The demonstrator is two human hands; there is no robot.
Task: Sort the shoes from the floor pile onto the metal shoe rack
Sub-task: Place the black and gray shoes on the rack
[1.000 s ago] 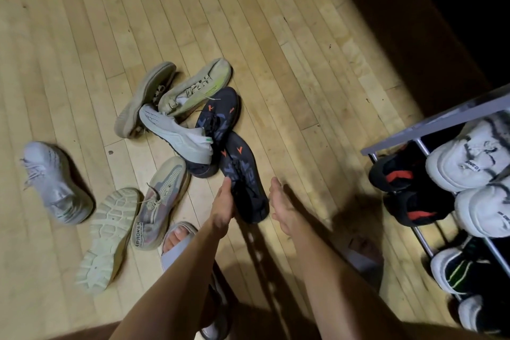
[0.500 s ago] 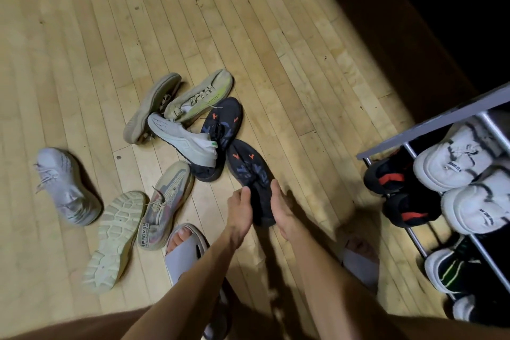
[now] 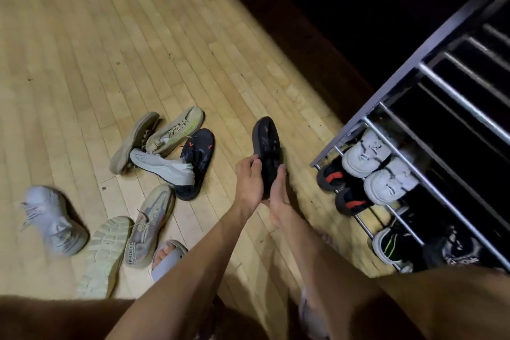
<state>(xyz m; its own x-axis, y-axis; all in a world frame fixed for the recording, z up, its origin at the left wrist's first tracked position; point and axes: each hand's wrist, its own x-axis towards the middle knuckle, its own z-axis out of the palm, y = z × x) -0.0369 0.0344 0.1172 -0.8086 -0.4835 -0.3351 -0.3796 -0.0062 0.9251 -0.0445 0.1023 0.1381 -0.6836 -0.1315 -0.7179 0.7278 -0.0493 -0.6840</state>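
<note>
A black shoe with orange marks (image 3: pixel 265 143) is lifted off the floor, toe pointing away, between the pile and the rack. My left hand (image 3: pixel 248 182) grips its heel end from the left and my right hand (image 3: pixel 278 193) grips it from the right. Its mate, another black shoe (image 3: pixel 197 157), lies in the floor pile under a white shoe (image 3: pixel 162 167). The metal shoe rack (image 3: pixel 430 83) stands at the right with white shoes (image 3: pixel 367 154) and black-and-red shoes (image 3: pixel 331 178) on its lower shelves.
More loose shoes lie on the wooden floor: two beige ones (image 3: pixel 176 130) at the back, a grey-beige one (image 3: pixel 150 223), a pale upturned sole (image 3: pixel 103 254) and a light grey sneaker (image 3: pixel 52 218) at the left. My slippered foot (image 3: pixel 168 257) stands by the pile.
Both hands closed around the black shoe and lifted it off the floor, carrying it right toward the rack. The view swung right, showing more of the rack.
</note>
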